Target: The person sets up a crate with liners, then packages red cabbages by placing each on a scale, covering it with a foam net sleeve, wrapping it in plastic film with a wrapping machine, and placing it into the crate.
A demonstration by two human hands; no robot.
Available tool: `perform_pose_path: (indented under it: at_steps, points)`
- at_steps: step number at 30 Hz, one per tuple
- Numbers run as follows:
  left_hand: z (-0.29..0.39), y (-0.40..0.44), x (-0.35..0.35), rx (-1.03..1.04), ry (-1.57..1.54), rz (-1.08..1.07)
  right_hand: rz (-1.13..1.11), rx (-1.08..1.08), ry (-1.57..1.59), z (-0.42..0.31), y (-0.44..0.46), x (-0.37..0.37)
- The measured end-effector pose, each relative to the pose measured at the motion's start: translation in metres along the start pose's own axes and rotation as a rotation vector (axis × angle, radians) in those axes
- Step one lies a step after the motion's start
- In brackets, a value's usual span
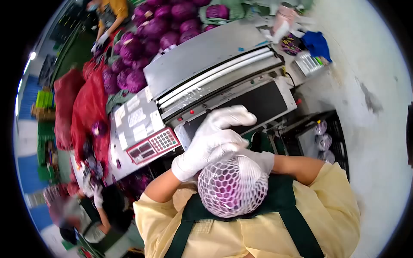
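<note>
A purple cabbage (pixel 230 187) in a white foam net sleeve is held close against my chest. The sleeve's gathered end (pixel 251 167) shows at its upper right. My gloved right hand (pixel 261 160) grips the netted cabbage from its far side, with most of the fingers hidden behind it. Just above the net is my gloved left hand (pixel 217 137), slightly blurred. Its fingers are curved, with a gap between the upper fingers and the lower ones near the net; nothing shows in that gap.
Ahead stands a wrapping machine (pixel 202 58) with a film roll and a dark plate (pixel 254 107). A keypad scale (pixel 152 145) sits on its left. Purple cabbages (pixel 172 21) pile behind. At right, a black crate (pixel 337 129) holds netted balls. Co-workers are at left.
</note>
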State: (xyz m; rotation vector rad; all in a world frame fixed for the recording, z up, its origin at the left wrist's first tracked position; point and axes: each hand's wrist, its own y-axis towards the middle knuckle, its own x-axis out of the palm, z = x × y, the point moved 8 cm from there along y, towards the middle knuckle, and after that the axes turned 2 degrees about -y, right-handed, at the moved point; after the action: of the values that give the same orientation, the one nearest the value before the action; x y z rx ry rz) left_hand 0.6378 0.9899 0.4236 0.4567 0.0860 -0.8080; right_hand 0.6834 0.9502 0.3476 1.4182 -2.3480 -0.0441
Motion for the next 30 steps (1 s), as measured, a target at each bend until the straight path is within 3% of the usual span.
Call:
perform_pose_path:
  at_steps: [1, 3, 4, 5, 7, 9, 11, 13, 15, 17, 18, 20, 22, 23, 26, 30]
  points:
    - [-0.032, -0.011, 0.018, -0.457, -0.479, -0.136, 0.018, -0.056, 0.213, 0.0, 0.001, -0.001]
    - [-0.046, -0.015, 0.017, -0.515, -0.499, -0.172, 0.047, -0.104, -0.163, 0.023, -0.008, -0.018]
    - [-0.04, -0.009, 0.019, -0.579, -0.656, -0.091, 0.069, -0.124, -0.347, 0.034, -0.012, -0.027]
    - [-0.034, -0.001, 0.023, -0.657, -0.806, -0.011, 0.171, 0.024, -0.402, 0.045, -0.011, -0.041]
    - [-0.036, 0.03, 0.027, -0.626, -0.788, 0.069, 0.277, 0.48, 0.145, 0.038, -0.051, -0.055]
    - [-0.075, 0.038, 0.024, -0.922, -0.555, 0.086, 0.201, 0.326, 0.586, -0.009, -0.082, -0.052]
    - [-0.128, 0.053, 0.024, -0.842, -0.464, 0.425, 0.356, 0.073, 0.697, -0.012, -0.095, -0.061]
    - [-0.155, 0.11, 0.048, -0.827, -0.345, 0.477, 0.435, 0.038, 0.882, -0.035, -0.131, -0.077]
    - [-0.171, 0.16, 0.09, -0.791, -0.346, 0.575, 0.654, -0.244, 0.656, -0.032, -0.199, -0.14]
    - [-0.192, 0.193, 0.138, -0.739, -0.476, 0.508, 0.921, -0.14, -0.604, -0.048, -0.291, -0.182]
    - [-0.184, 0.21, 0.165, -0.762, -0.463, 0.472, 0.948, -0.145, -0.603, -0.046, -0.338, -0.193]
    - [-0.208, 0.22, 0.205, -0.805, -0.486, 0.326, 1.262, -0.206, -0.384, -0.033, -0.459, -0.21]
    - [-0.227, 0.217, 0.232, -0.927, -0.485, 0.242, 1.441, -0.517, 0.428, 0.021, -0.579, -0.229]
    - [-0.235, 0.212, 0.242, -1.005, -0.492, 0.243, 1.337, -0.781, 1.129, 0.063, -0.623, -0.235]
    - [-0.254, 0.202, 0.259, -1.165, -0.458, 0.28, 1.684, -0.704, 1.151, 0.118, -0.764, -0.229]
    - [-0.264, 0.202, 0.279, -1.303, -0.402, 0.376, 2.169, -0.507, 1.206, 0.16, -0.867, -0.232]
